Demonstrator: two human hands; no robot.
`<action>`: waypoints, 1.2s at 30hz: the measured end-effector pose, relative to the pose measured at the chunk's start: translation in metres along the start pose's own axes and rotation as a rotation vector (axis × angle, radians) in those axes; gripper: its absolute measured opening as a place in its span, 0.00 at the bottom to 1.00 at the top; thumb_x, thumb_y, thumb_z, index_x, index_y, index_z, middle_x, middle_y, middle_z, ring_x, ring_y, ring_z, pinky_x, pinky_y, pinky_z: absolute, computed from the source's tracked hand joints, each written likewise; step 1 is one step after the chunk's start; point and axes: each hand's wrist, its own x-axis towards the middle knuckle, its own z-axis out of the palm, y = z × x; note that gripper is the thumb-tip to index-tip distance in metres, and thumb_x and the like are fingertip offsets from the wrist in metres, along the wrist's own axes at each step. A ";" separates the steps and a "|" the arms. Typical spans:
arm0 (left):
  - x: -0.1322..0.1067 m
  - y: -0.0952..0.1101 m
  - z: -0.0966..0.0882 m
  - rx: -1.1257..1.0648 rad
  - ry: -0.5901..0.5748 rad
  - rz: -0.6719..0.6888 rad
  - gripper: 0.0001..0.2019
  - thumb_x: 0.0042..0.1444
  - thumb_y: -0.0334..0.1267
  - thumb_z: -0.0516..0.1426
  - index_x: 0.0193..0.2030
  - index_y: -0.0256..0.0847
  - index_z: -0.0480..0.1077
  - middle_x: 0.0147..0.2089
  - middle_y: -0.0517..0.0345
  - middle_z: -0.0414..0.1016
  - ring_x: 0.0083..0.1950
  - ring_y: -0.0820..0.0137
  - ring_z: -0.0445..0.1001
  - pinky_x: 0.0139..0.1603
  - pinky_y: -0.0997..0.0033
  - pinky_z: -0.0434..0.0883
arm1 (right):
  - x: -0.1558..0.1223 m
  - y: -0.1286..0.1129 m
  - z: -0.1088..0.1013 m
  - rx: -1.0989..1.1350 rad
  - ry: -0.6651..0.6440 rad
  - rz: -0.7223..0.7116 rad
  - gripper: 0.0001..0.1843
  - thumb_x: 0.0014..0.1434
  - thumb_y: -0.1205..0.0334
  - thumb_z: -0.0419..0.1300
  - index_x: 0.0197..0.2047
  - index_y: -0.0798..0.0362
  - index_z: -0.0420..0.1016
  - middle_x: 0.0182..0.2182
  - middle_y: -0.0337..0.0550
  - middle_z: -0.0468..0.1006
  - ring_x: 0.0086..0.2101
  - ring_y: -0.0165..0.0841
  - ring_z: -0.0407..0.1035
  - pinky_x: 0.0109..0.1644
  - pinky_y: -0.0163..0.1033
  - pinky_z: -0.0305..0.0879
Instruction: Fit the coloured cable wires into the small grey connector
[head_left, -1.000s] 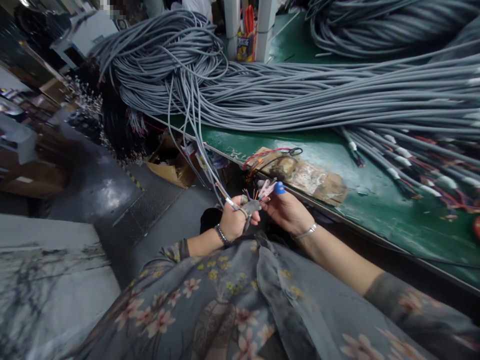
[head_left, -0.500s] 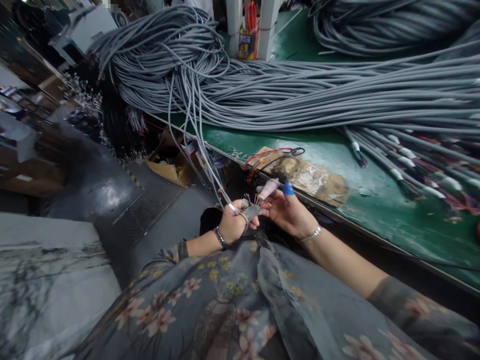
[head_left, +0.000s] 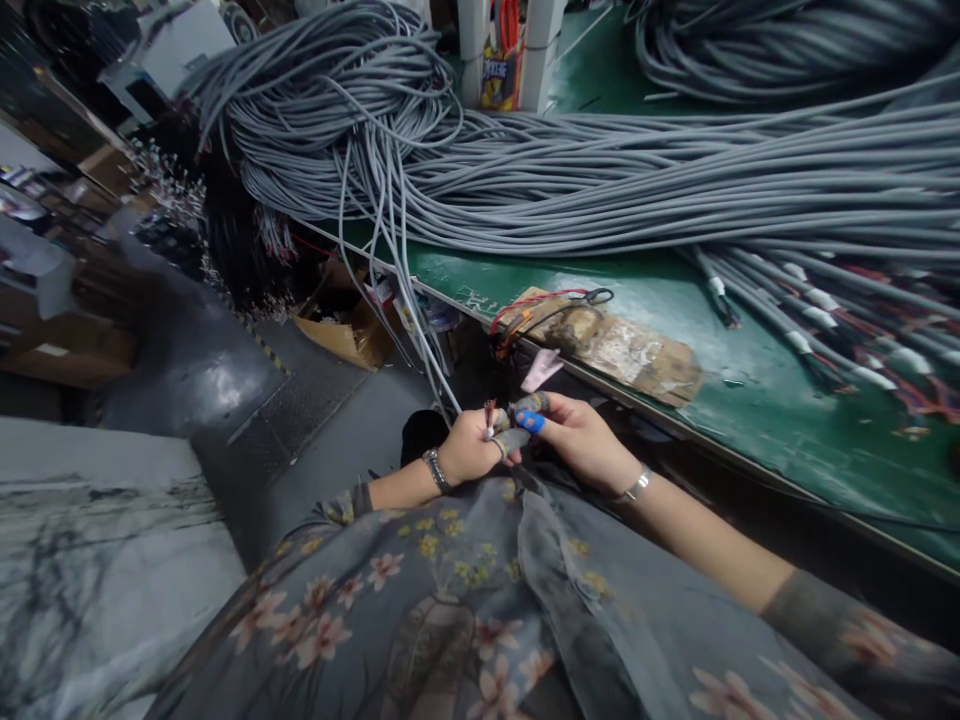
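My left hand [head_left: 469, 447], with grey finger covers, is closed around the end of a grey cable [head_left: 442, 385]. A small tuft of thin reddish wires [head_left: 490, 410] stands up from a white band above its thumb. My right hand [head_left: 585, 435], a blue cover on the thumb and a grey one on the forefinger, pinches right beside the left fingertips. What lies inside that pinch is hidden. Just beyond the fingers, a pale pink strip [head_left: 541, 370] sticks out near the table edge.
A large bundle of grey cables [head_left: 525, 190] runs across the green table [head_left: 757, 400]. Stripped cable ends with white bands [head_left: 821, 300] lie at right. A worn wooden block [head_left: 637, 362] with red and black leads sits at the edge. An open cardboard box [head_left: 345, 335] stands below.
My right hand has turned and closed from a looser, more open pose, its thumb and forefinger now meeting beside the left fingertips. The coloured wires that fanned out between the hands are mostly out of sight.
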 end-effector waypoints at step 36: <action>0.000 0.005 -0.002 -0.131 0.159 -0.047 0.25 0.40 0.58 0.63 0.21 0.34 0.66 0.20 0.54 0.69 0.19 0.76 0.65 0.21 0.77 0.63 | 0.003 0.006 0.003 -0.007 0.139 0.043 0.23 0.34 0.49 0.72 0.24 0.56 0.68 0.19 0.36 0.66 0.21 0.23 0.55 0.26 0.32 0.52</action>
